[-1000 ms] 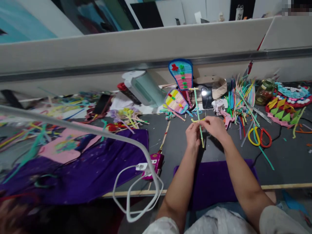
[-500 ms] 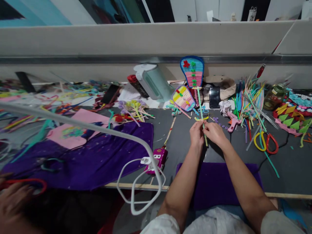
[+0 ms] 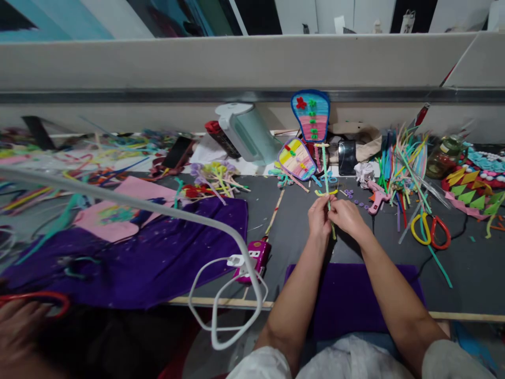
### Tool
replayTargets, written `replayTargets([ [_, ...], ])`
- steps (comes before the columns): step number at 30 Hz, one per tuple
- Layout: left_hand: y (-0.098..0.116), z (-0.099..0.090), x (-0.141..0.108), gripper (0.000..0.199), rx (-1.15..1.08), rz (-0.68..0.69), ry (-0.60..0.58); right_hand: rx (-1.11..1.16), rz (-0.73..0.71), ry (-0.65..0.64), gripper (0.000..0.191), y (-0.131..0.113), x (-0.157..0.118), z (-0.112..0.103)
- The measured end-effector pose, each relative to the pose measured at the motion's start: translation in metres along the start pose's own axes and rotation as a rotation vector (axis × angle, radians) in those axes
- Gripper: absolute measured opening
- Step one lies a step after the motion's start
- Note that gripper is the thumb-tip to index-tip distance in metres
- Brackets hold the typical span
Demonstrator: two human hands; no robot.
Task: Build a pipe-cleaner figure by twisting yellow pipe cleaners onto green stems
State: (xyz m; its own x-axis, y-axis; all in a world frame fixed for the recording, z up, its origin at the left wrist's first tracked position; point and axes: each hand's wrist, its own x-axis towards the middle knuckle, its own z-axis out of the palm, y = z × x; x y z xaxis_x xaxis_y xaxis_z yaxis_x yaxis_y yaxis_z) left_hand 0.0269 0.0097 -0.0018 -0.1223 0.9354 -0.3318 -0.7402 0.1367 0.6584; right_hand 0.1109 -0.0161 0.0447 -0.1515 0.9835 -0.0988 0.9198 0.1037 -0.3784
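Note:
My left hand (image 3: 319, 216) and my right hand (image 3: 344, 213) meet over the grey table, both closed on a pale green fuzzy stem (image 3: 325, 167) that stands up between them. Across it, just above my fingertips, lies a short yellow piece (image 3: 325, 193). The stem's lower end shows below my fingers. Beyond my hands are a yellow and pink striped panel (image 3: 296, 159) and a blue-edged panel (image 3: 311, 116) with green and red decorations. Small purple pieces (image 3: 350, 195) lie right of my right hand.
A pink glue gun (image 3: 377, 197), scissors (image 3: 431, 231) and a bundle of coloured stems (image 3: 406, 158) are at the right. A purple power strip (image 3: 254, 260) with a looped white cable lies left. Another person's hand (image 3: 21, 326) holds red-handled scissors (image 3: 59, 302) at the lower left.
My hands have barely moved and keep hold of the stem. The other person's hand with the red-handled scissors has shifted slightly left.

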Motion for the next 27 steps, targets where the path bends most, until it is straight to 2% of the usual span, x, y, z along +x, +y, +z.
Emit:
replayTargets([
  [13,0.001,0.002,0.0,0.018,0.103,0.024,0.015,0.052,-0.005,0.015,0.025,0.0,0.0,0.002],
  [16,0.001,0.0,0.001,0.019,0.151,0.026,0.012,0.204,-0.059,-0.014,0.021,0.012,0.002,-0.002],
  [18,0.001,0.0,0.0,0.018,0.152,0.014,-0.002,0.386,-0.11,-0.023,0.029,0.027,0.005,-0.006],
  [20,0.0,0.001,-0.001,0.018,0.147,-0.003,-0.025,0.567,-0.071,0.094,0.034,0.046,0.008,-0.011],
  [23,-0.002,0.003,-0.006,0.019,0.161,-0.02,-0.049,0.814,0.072,0.474,0.035,0.069,0.013,-0.016],
  [24,-0.003,0.003,-0.008,0.019,0.171,-0.022,-0.058,0.878,0.105,0.553,0.033,0.074,0.015,-0.017],
  [25,-0.004,0.004,-0.01,0.019,0.186,-0.025,-0.066,0.934,0.119,0.597,0.032,0.077,0.016,-0.017],
  [27,-0.007,0.006,-0.014,0.021,0.221,-0.031,-0.081,1.033,0.11,0.601,0.033,0.078,0.018,-0.017],
])
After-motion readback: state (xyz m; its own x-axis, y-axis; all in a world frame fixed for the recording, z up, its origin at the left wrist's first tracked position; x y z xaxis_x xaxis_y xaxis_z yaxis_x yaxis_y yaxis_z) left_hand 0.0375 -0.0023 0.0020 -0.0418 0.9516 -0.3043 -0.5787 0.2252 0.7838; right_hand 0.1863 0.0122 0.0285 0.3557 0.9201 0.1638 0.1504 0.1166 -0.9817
